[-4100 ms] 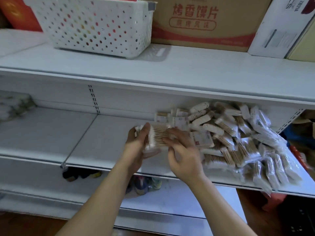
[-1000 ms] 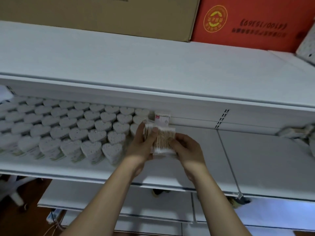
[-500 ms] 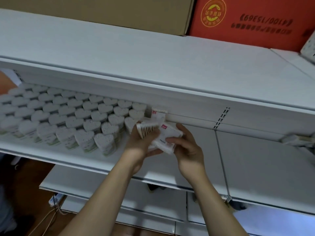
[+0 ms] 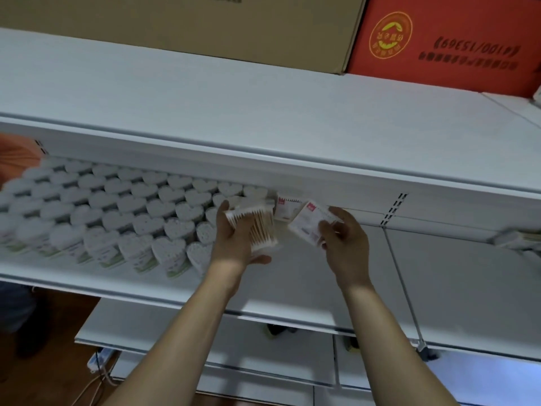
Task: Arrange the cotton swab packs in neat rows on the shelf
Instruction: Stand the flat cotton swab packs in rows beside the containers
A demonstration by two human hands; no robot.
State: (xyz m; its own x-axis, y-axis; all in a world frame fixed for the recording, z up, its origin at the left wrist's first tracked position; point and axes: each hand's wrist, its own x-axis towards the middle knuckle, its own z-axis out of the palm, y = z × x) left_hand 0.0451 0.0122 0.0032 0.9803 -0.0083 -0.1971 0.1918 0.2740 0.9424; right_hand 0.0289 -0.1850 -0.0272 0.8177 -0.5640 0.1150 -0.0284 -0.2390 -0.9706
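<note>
Heart-shaped packs (image 4: 123,212) filled the shelf's (image 4: 292,276) left end | left hand (image 4: 237,241) gripped a swab bundle (image 4: 257,227) | one pack (image 4: 288,208) stood at the shelf's back edge | right hand (image 4: 345,238) pinched a tilted pack (image 4: 310,225).

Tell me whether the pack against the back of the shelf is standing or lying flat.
Standing. The placed pack sits upright against the back wall, its printed face forward, beside the heart-shaped boxes.

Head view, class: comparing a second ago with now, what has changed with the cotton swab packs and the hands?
The right hand has drawn one pack rightward off the stack; the left hand keeps its grip on the remaining packs. The upright pack and heart-shaped boxes stayed put.
</note>
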